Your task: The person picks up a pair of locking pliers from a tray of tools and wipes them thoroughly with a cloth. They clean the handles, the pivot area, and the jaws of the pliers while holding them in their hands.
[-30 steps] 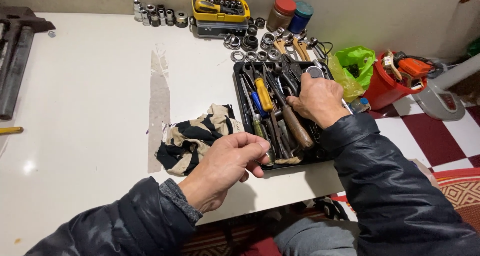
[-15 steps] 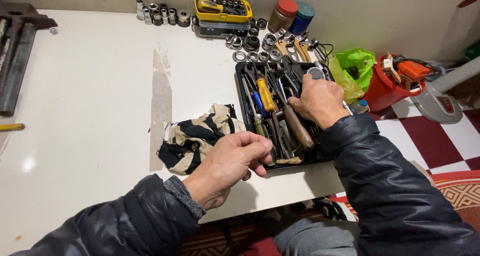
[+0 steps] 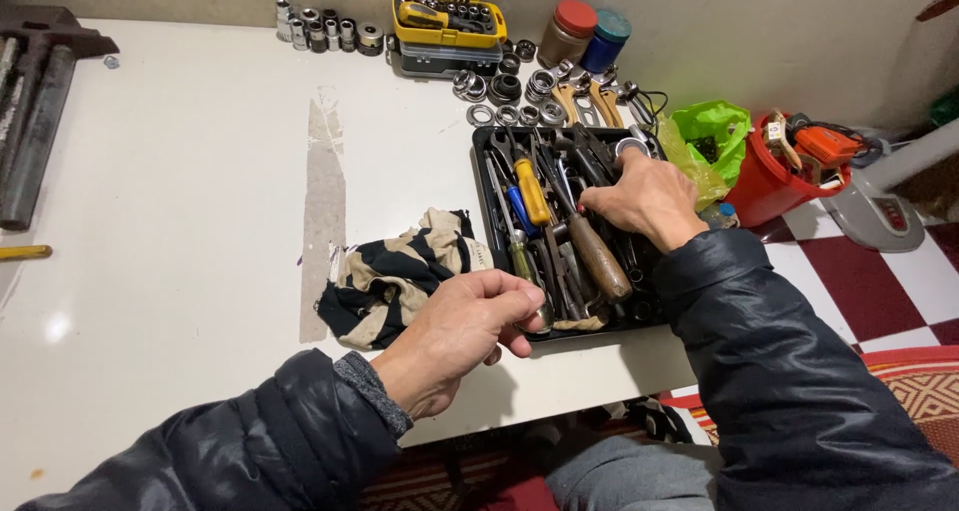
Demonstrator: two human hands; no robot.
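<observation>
Nearest to me, my left hand (image 3: 462,334) curls at the front left corner of the black rectangular plastic tool tray (image 3: 483,181), fingers bent together round something small at the tray's edge; what they pinch I cannot tell, since my knuckles hide it. Just left of those fingers lies a crumpled black-and-cream striped cloth rag (image 3: 400,271) on the white tabletop (image 3: 180,211). Just beyond my fingertips, inside the tray, a wooden-handled tool (image 3: 599,256) rests slantwise over darker steel tools, and a little farther a yellow-handled screwdriver (image 3: 531,191) lies beside a blue-handled one (image 3: 518,209). My right hand (image 3: 639,199) is farther in, palm down over the tray's right half, fingers dipped among the tools; whether they grip one I cannot tell. Past that hand sit loose steel sockets and rings (image 3: 504,91), then a yellow open socket case (image 3: 448,19) and two lidded jars (image 3: 584,33) by the wall. Right of my right fingers stands a green plastic bag (image 3: 709,136) against a red bucket (image 3: 769,176).
</observation>
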